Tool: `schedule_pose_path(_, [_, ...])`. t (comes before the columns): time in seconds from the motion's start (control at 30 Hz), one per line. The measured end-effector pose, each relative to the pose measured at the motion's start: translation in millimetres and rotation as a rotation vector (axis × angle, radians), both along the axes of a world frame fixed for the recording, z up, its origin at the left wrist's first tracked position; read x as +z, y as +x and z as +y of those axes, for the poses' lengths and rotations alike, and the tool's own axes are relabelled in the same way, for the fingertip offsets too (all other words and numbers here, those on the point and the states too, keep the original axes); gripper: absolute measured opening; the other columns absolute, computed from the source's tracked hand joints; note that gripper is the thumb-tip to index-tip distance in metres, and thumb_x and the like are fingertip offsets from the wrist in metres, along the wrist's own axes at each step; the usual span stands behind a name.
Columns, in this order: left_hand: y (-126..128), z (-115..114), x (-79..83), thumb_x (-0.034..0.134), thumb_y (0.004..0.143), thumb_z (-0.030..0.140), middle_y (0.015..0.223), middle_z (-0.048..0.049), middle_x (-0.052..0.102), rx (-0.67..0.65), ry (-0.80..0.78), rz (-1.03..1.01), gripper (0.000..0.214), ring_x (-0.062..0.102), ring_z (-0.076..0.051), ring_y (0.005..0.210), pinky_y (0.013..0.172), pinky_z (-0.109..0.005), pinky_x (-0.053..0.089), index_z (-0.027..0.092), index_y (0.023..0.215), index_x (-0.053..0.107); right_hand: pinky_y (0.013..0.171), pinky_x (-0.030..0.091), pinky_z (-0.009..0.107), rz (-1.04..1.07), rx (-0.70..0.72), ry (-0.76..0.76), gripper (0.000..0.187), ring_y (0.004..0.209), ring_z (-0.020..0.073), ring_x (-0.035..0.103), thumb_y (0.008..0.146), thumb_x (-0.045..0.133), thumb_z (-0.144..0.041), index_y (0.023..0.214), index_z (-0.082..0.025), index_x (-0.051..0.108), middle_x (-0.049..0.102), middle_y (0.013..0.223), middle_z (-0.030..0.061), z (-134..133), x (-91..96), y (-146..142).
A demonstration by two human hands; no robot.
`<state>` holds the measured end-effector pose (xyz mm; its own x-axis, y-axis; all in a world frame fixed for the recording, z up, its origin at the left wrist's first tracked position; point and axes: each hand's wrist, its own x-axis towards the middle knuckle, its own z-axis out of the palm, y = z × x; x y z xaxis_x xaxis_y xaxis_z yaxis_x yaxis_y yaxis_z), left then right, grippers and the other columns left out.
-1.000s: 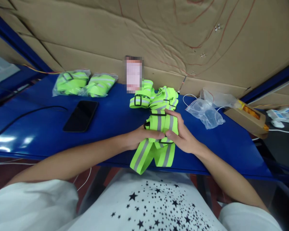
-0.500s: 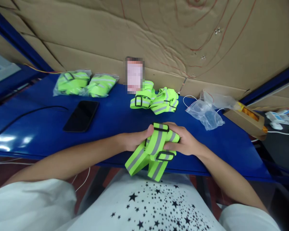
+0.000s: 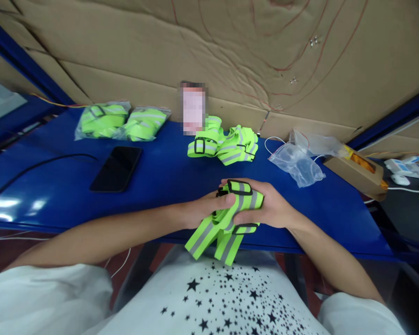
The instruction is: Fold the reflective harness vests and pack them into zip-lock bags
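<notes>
Between both hands, over the front edge of the table, is a folded neon-yellow reflective strap (image 3: 226,215) with a grey stripe and black buckles. My left hand (image 3: 204,209) grips its left side, the thumb pressed across the folds. My right hand (image 3: 270,204) wraps round the right side, thumb on the front between the upper and lower buckles. Two strap ends hang below, toward my shirt. Most fingertips are hidden behind the bundle. Farther back lie more loose reflective straps (image 3: 237,145) of the same kind.
Two clear bags of yellow straps (image 3: 103,122) lie at the back left, with a black phone (image 3: 116,168) in front. At the right are empty plastic bags (image 3: 298,163) and a cardboard box (image 3: 358,172). A cardboard wall (image 3: 136,56) closes the back of the blue table (image 3: 167,172).
My left thumb has moved down and right onto the front of the folds. The upper buckle has shifted right, and my right hand now covers more of the lower buckle.
</notes>
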<state>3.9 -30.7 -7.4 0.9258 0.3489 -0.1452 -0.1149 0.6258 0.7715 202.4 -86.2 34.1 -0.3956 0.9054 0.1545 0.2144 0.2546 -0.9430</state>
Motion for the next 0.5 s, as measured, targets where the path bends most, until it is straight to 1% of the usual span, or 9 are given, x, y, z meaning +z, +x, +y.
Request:
schedule_pose_path(0.07, [2, -1, -1.8, 0.088, 0.062, 0.065, 0.085, -0.0053, 0.077, 0.042, -0.034, -0.012, 0.078, 0.070, -0.018, 0.072, 0.068, -0.027, 0.055, 0.020, 0.124, 0.071, 0.091, 0.063, 0.036, -0.042, -0.047, -0.008, 0.067, 0.103, 0.0231, 0.075, 0.071, 0.089, -0.040, 0.132, -0.026, 0.066, 0.075, 0.121, 0.0022, -1, -0.1, 0])
schedule_pose_path(0.13, [3, -1, -4.9, 0.085, 0.062, 0.071, 0.084, -0.0066, 0.077, -0.002, -0.068, -0.024, 0.079, 0.070, -0.020, 0.071, 0.068, -0.029, 0.055, 0.020, 0.120, 0.072, 0.090, 0.063, 0.039, -0.072, -0.111, 0.039, 0.055, 0.094, 0.0219, 0.076, 0.073, 0.087, -0.039, 0.125, -0.027, 0.070, 0.078, 0.110, -0.0003, -3, -0.8, -1])
schedule_pose_path(0.2, [3, 1, -7.9, 0.076, 0.061, 0.082, 0.088, -0.0104, 0.078, -0.076, -0.092, -0.033, 0.086, 0.073, -0.025, 0.077, 0.070, -0.032, 0.056, 0.018, 0.118, 0.073, 0.088, 0.064, 0.039, -0.085, -0.206, 0.110, 0.045, 0.086, 0.0207, 0.076, 0.075, 0.086, -0.039, 0.116, -0.026, 0.074, 0.080, 0.100, -0.0021, -5, -0.3, -3])
schedule_pose_path(0.27, [3, 4, -8.9, 0.067, 0.062, 0.090, 0.093, -0.0130, 0.079, -0.103, -0.099, -0.035, 0.093, 0.074, -0.030, 0.088, 0.074, -0.035, 0.056, 0.017, 0.119, 0.073, 0.082, 0.065, 0.036, -0.085, -0.306, 0.171, 0.042, 0.083, 0.0201, 0.076, 0.075, 0.087, -0.037, 0.113, -0.025, 0.075, 0.080, 0.096, -0.0023, -8, 1.5, -5])
schedule_pose_path(0.33, [5, 5, -6.8, 0.060, 0.064, 0.094, 0.095, -0.0132, 0.079, -0.081, -0.108, -0.028, 0.094, 0.073, -0.032, 0.095, 0.077, -0.036, 0.055, 0.018, 0.117, 0.073, 0.080, 0.066, 0.034, -0.096, -0.373, 0.247, 0.043, 0.086, 0.0200, 0.077, 0.075, 0.087, -0.035, 0.115, -0.025, 0.074, 0.080, 0.102, -0.0015, -11, 3.4, -6])
schedule_pose_path(0.4, [8, 6, -1.4, 0.055, 0.066, 0.095, 0.097, -0.0127, 0.078, -0.051, -0.125, -0.022, 0.092, 0.072, -0.032, 0.099, 0.079, -0.037, 0.055, 0.019, 0.113, 0.074, 0.087, 0.065, 0.034, -0.160, -0.380, 0.372, 0.043, 0.095, 0.0203, 0.077, 0.079, 0.084, -0.032, 0.120, -0.027, 0.073, 0.078, 0.112, -0.0008, -13, 3.6, -4])
schedule_pose_path(0.5, [13, 6, 9.4, 0.056, 0.069, 0.094, 0.098, -0.0116, 0.078, 0.025, -0.178, -0.019, 0.088, 0.072, -0.031, 0.101, 0.083, -0.038, 0.056, 0.019, 0.110, 0.073, 0.104, 0.060, 0.039, -0.343, -0.268, 0.634, 0.048, 0.119, 0.0225, 0.070, 0.091, 0.071, -0.024, 0.138, -0.030, 0.063, 0.070, 0.133, 0.0002, -14, -0.5, 0])
